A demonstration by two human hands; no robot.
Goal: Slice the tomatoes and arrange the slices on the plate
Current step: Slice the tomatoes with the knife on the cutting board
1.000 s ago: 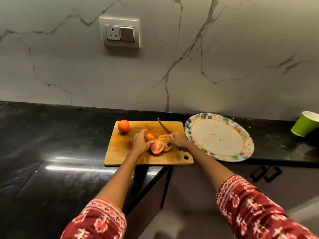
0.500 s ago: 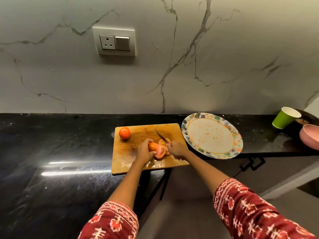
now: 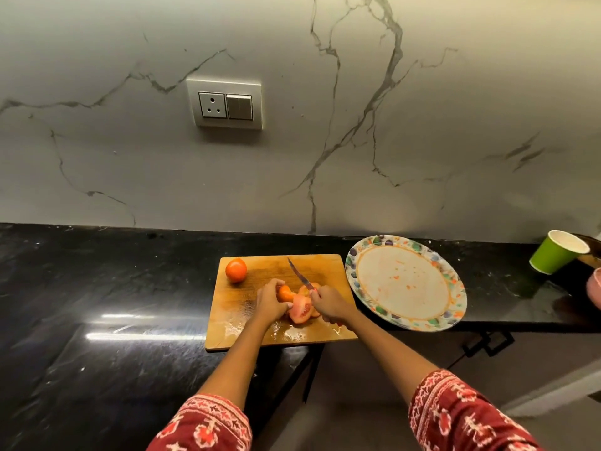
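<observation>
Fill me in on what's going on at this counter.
A person is slicing a tomato on the wooden cutting board. The left hand steadies the cut tomato while the right hand works the knife. One whole tomato waits on the board; the plate holds no slices.

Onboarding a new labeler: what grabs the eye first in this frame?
The two hands meeting mid cutting board: the left hand holds a part-cut tomato while the right hand grips the knife. Cut pieces lie between them, a whole tomato sits far left, and the patterned plate waits right.
</observation>
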